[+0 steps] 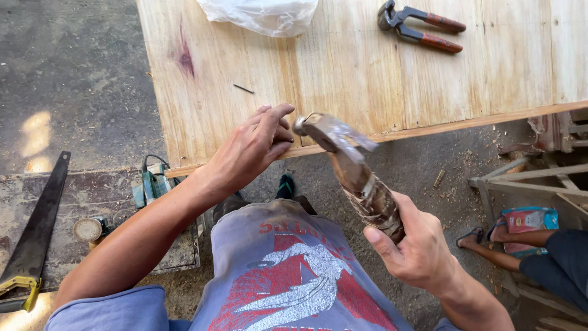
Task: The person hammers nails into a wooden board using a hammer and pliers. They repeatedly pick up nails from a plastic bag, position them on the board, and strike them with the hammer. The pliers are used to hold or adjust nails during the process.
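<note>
The hammer (343, 160) is gripped in the right hand (411, 242), fingers wrapped round the lower end of its taped, worn handle. The handle slants up and leftward, so the metal head hangs just off the near edge of the desk (367, 79), a broad plywood sheet. The head looks blurred. The right forearm comes in from the lower right, wrist bent slightly inward.

The left hand (254, 147) reaches across from the lower left, forearm stretched out long. Its fingertips are pressed together in a pinch at the desk's near edge, just beside the hammer head; whatever they pinch is too small to make out. The heel of the hand hangs past the edge.

Farther up the desk, a small nail (243, 89) lies alone toward the left side. Red-handled pincers (422, 27) rest near the far edge, and a crumpled clear plastic bag (260, 15) sits at the far edge.

On the floor to the left lies a handsaw (33, 233).
</note>
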